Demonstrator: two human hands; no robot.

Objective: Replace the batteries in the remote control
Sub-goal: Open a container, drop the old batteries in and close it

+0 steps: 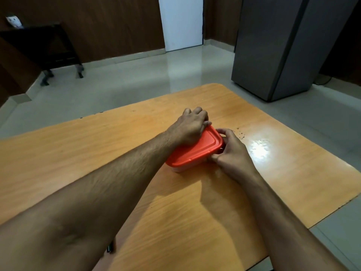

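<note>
A small rectangular plastic box with an orange-red lid (197, 150) sits on the wooden table (117, 145), near its middle. My left hand (190, 127) lies on the lid's far left part, fingers curled over the far edge. My right hand (231, 151) grips the lid's right corner, thumb and fingers pinching the rim. The box's pale base shows only as a thin strip under the lid. A small dark object (109, 248) peeks out beside my left forearm at the near edge; what it is cannot be told. No remote control or batteries are visible.
The table's right edge and far edge drop to a glossy tiled floor. A grey metal cabinet (277, 47) stands beyond the far right corner. A dark wooden stand (48, 47) is at the far left, and a white door (181, 22) is at the back.
</note>
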